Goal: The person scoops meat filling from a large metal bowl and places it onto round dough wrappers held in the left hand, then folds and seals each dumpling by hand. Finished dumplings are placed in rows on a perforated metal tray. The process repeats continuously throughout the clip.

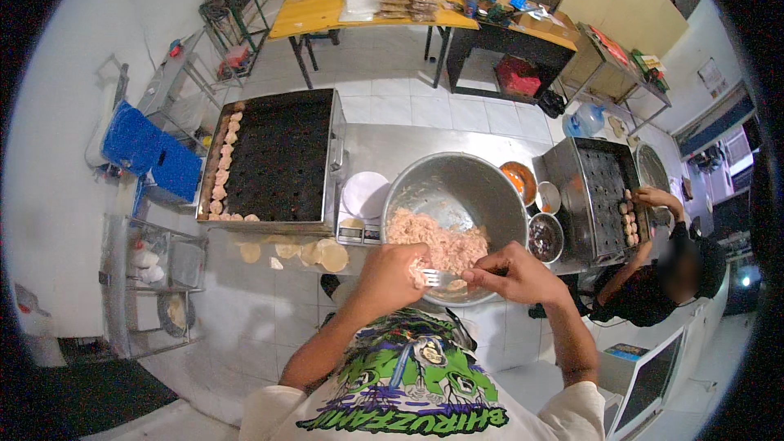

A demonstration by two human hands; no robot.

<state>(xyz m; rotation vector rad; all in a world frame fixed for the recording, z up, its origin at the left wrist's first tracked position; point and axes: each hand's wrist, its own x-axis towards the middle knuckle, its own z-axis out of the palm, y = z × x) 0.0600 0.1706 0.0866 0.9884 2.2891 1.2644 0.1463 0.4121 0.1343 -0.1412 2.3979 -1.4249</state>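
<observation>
A large metal bowl (457, 184) stands at the table's front edge, with pink minced meat filling (434, 233) heaped in its near half. Over its near left rim, my left hand (387, 273) is curled around a small lump of meat filling (417, 271); whether a wrapper lies under it is hidden. My right hand (519, 276) grips a metal fork (434, 278), whose tines touch the lump. Round pale dough wrappers (331, 256) lie along the front edge, left of my hands.
At left, a large black steamer tray (282, 155) carries dumplings along two sides. Beside the bowl are white round lids (365, 194), a small scale (352, 230) and several small bowls (545, 237). On the right, a co-worker (653, 265) handles dumplings at another tray (592, 180).
</observation>
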